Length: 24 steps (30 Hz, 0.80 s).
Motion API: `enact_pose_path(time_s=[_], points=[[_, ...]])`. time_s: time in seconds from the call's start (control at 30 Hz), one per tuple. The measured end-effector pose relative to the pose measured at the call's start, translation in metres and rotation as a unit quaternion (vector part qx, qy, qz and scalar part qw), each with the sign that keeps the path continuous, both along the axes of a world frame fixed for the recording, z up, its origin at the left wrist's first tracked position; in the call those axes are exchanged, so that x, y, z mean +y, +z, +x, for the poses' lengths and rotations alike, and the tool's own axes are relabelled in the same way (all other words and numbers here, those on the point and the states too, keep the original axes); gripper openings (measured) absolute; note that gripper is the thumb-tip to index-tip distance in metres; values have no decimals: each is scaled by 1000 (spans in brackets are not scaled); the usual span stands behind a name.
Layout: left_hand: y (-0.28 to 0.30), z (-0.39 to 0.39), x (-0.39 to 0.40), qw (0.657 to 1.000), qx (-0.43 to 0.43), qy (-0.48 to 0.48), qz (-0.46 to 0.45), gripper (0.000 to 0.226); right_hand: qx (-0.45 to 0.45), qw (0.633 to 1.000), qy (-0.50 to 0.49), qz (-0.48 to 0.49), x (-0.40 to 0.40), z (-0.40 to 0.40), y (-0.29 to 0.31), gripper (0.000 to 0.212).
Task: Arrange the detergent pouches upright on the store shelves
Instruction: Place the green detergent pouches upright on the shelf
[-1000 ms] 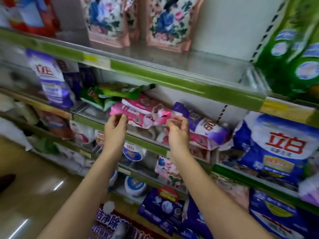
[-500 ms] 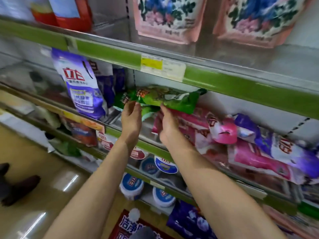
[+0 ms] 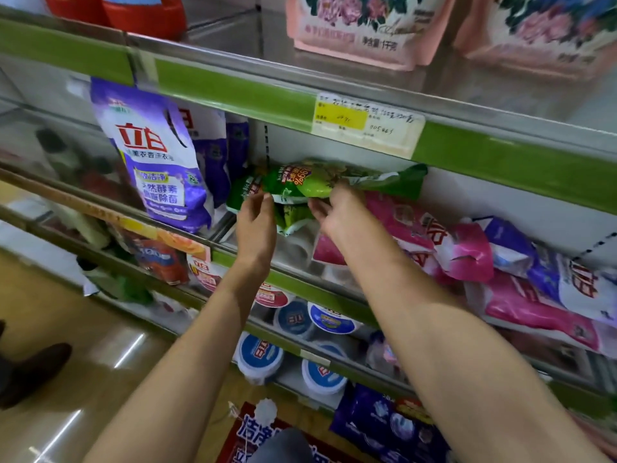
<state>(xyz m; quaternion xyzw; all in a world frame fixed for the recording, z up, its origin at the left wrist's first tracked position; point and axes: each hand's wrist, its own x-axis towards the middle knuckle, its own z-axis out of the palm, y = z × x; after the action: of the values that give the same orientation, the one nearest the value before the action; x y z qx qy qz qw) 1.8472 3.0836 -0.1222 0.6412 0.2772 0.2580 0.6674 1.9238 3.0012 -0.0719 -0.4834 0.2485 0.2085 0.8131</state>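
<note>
Both hands are gripping the green pouch [image 3: 310,183] lying flat — left hand [image 3: 255,225] beneath, right hand [image 3: 337,212] alongside; tipping it upright calls for supporting its base.

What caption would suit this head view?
Both hands, left hand and right hand, grasp a green pouch lying flat.

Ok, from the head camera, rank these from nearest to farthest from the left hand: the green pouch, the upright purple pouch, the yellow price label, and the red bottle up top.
1. green pouch: at the left hand's fingertips, lying flat.
2. upright purple pouch: to the hand's left, same shelf.
3. yellow price label: up and right, on the shelf edge above.
4. red bottle: top shelf, upper left.
</note>
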Motion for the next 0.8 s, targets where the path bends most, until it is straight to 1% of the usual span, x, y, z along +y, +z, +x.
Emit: enact_pose_path(time_s=[0.1, 0.17, 0.23, 0.3, 0.37, 0.47, 0.5, 0.57, 0.63, 0.7, 0.8], points=[[8, 2, -3, 1000, -8, 4, -5, 35, -43, 997, 32, -47, -23, -5, 6, 27], [14, 3, -5, 1000, -10, 3, -26, 37, -65, 994, 32, -81, -43, -13, 5, 28], [20, 4, -4, 996, -12, -10, -84, 41, -90, 994, 5, -68, -67, -21, 2, 23], [23, 7, -2, 994, 1, -29, -109, 41, -101, 994, -42, -27, -91, -27, -4, 18], [21, 12, -2, 992, 46, -77, -84, 40, -99, 990, -99, 9, -109, -32, -13, 14], [18, 18, -13, 978, 98, -171, -64, 55, -103, 983, -145, 44, -125, -39, -31, 9], [16, 21, -19, 972, 109, -198, -56, 60, -98, 983, -146, 42, -130, -40, -36, 12], [13, 29, -28, 965, 123, -228, -36, 69, -88, 987, -131, 37, -139, -39, -45, 26], [10, 36, -31, 960, 123, -250, -19, 72, -85, 989, -115, 35, -149, -38, -51, 30], [8, 41, -33, 950, 128, -285, 10, 61, -81, 991, -96, 41, -157, -38, -54, 32], [6, 40, -35, 944, 114, -308, 25, 35, -67, 995, -53, 57, -162, -46, -57, 41]])
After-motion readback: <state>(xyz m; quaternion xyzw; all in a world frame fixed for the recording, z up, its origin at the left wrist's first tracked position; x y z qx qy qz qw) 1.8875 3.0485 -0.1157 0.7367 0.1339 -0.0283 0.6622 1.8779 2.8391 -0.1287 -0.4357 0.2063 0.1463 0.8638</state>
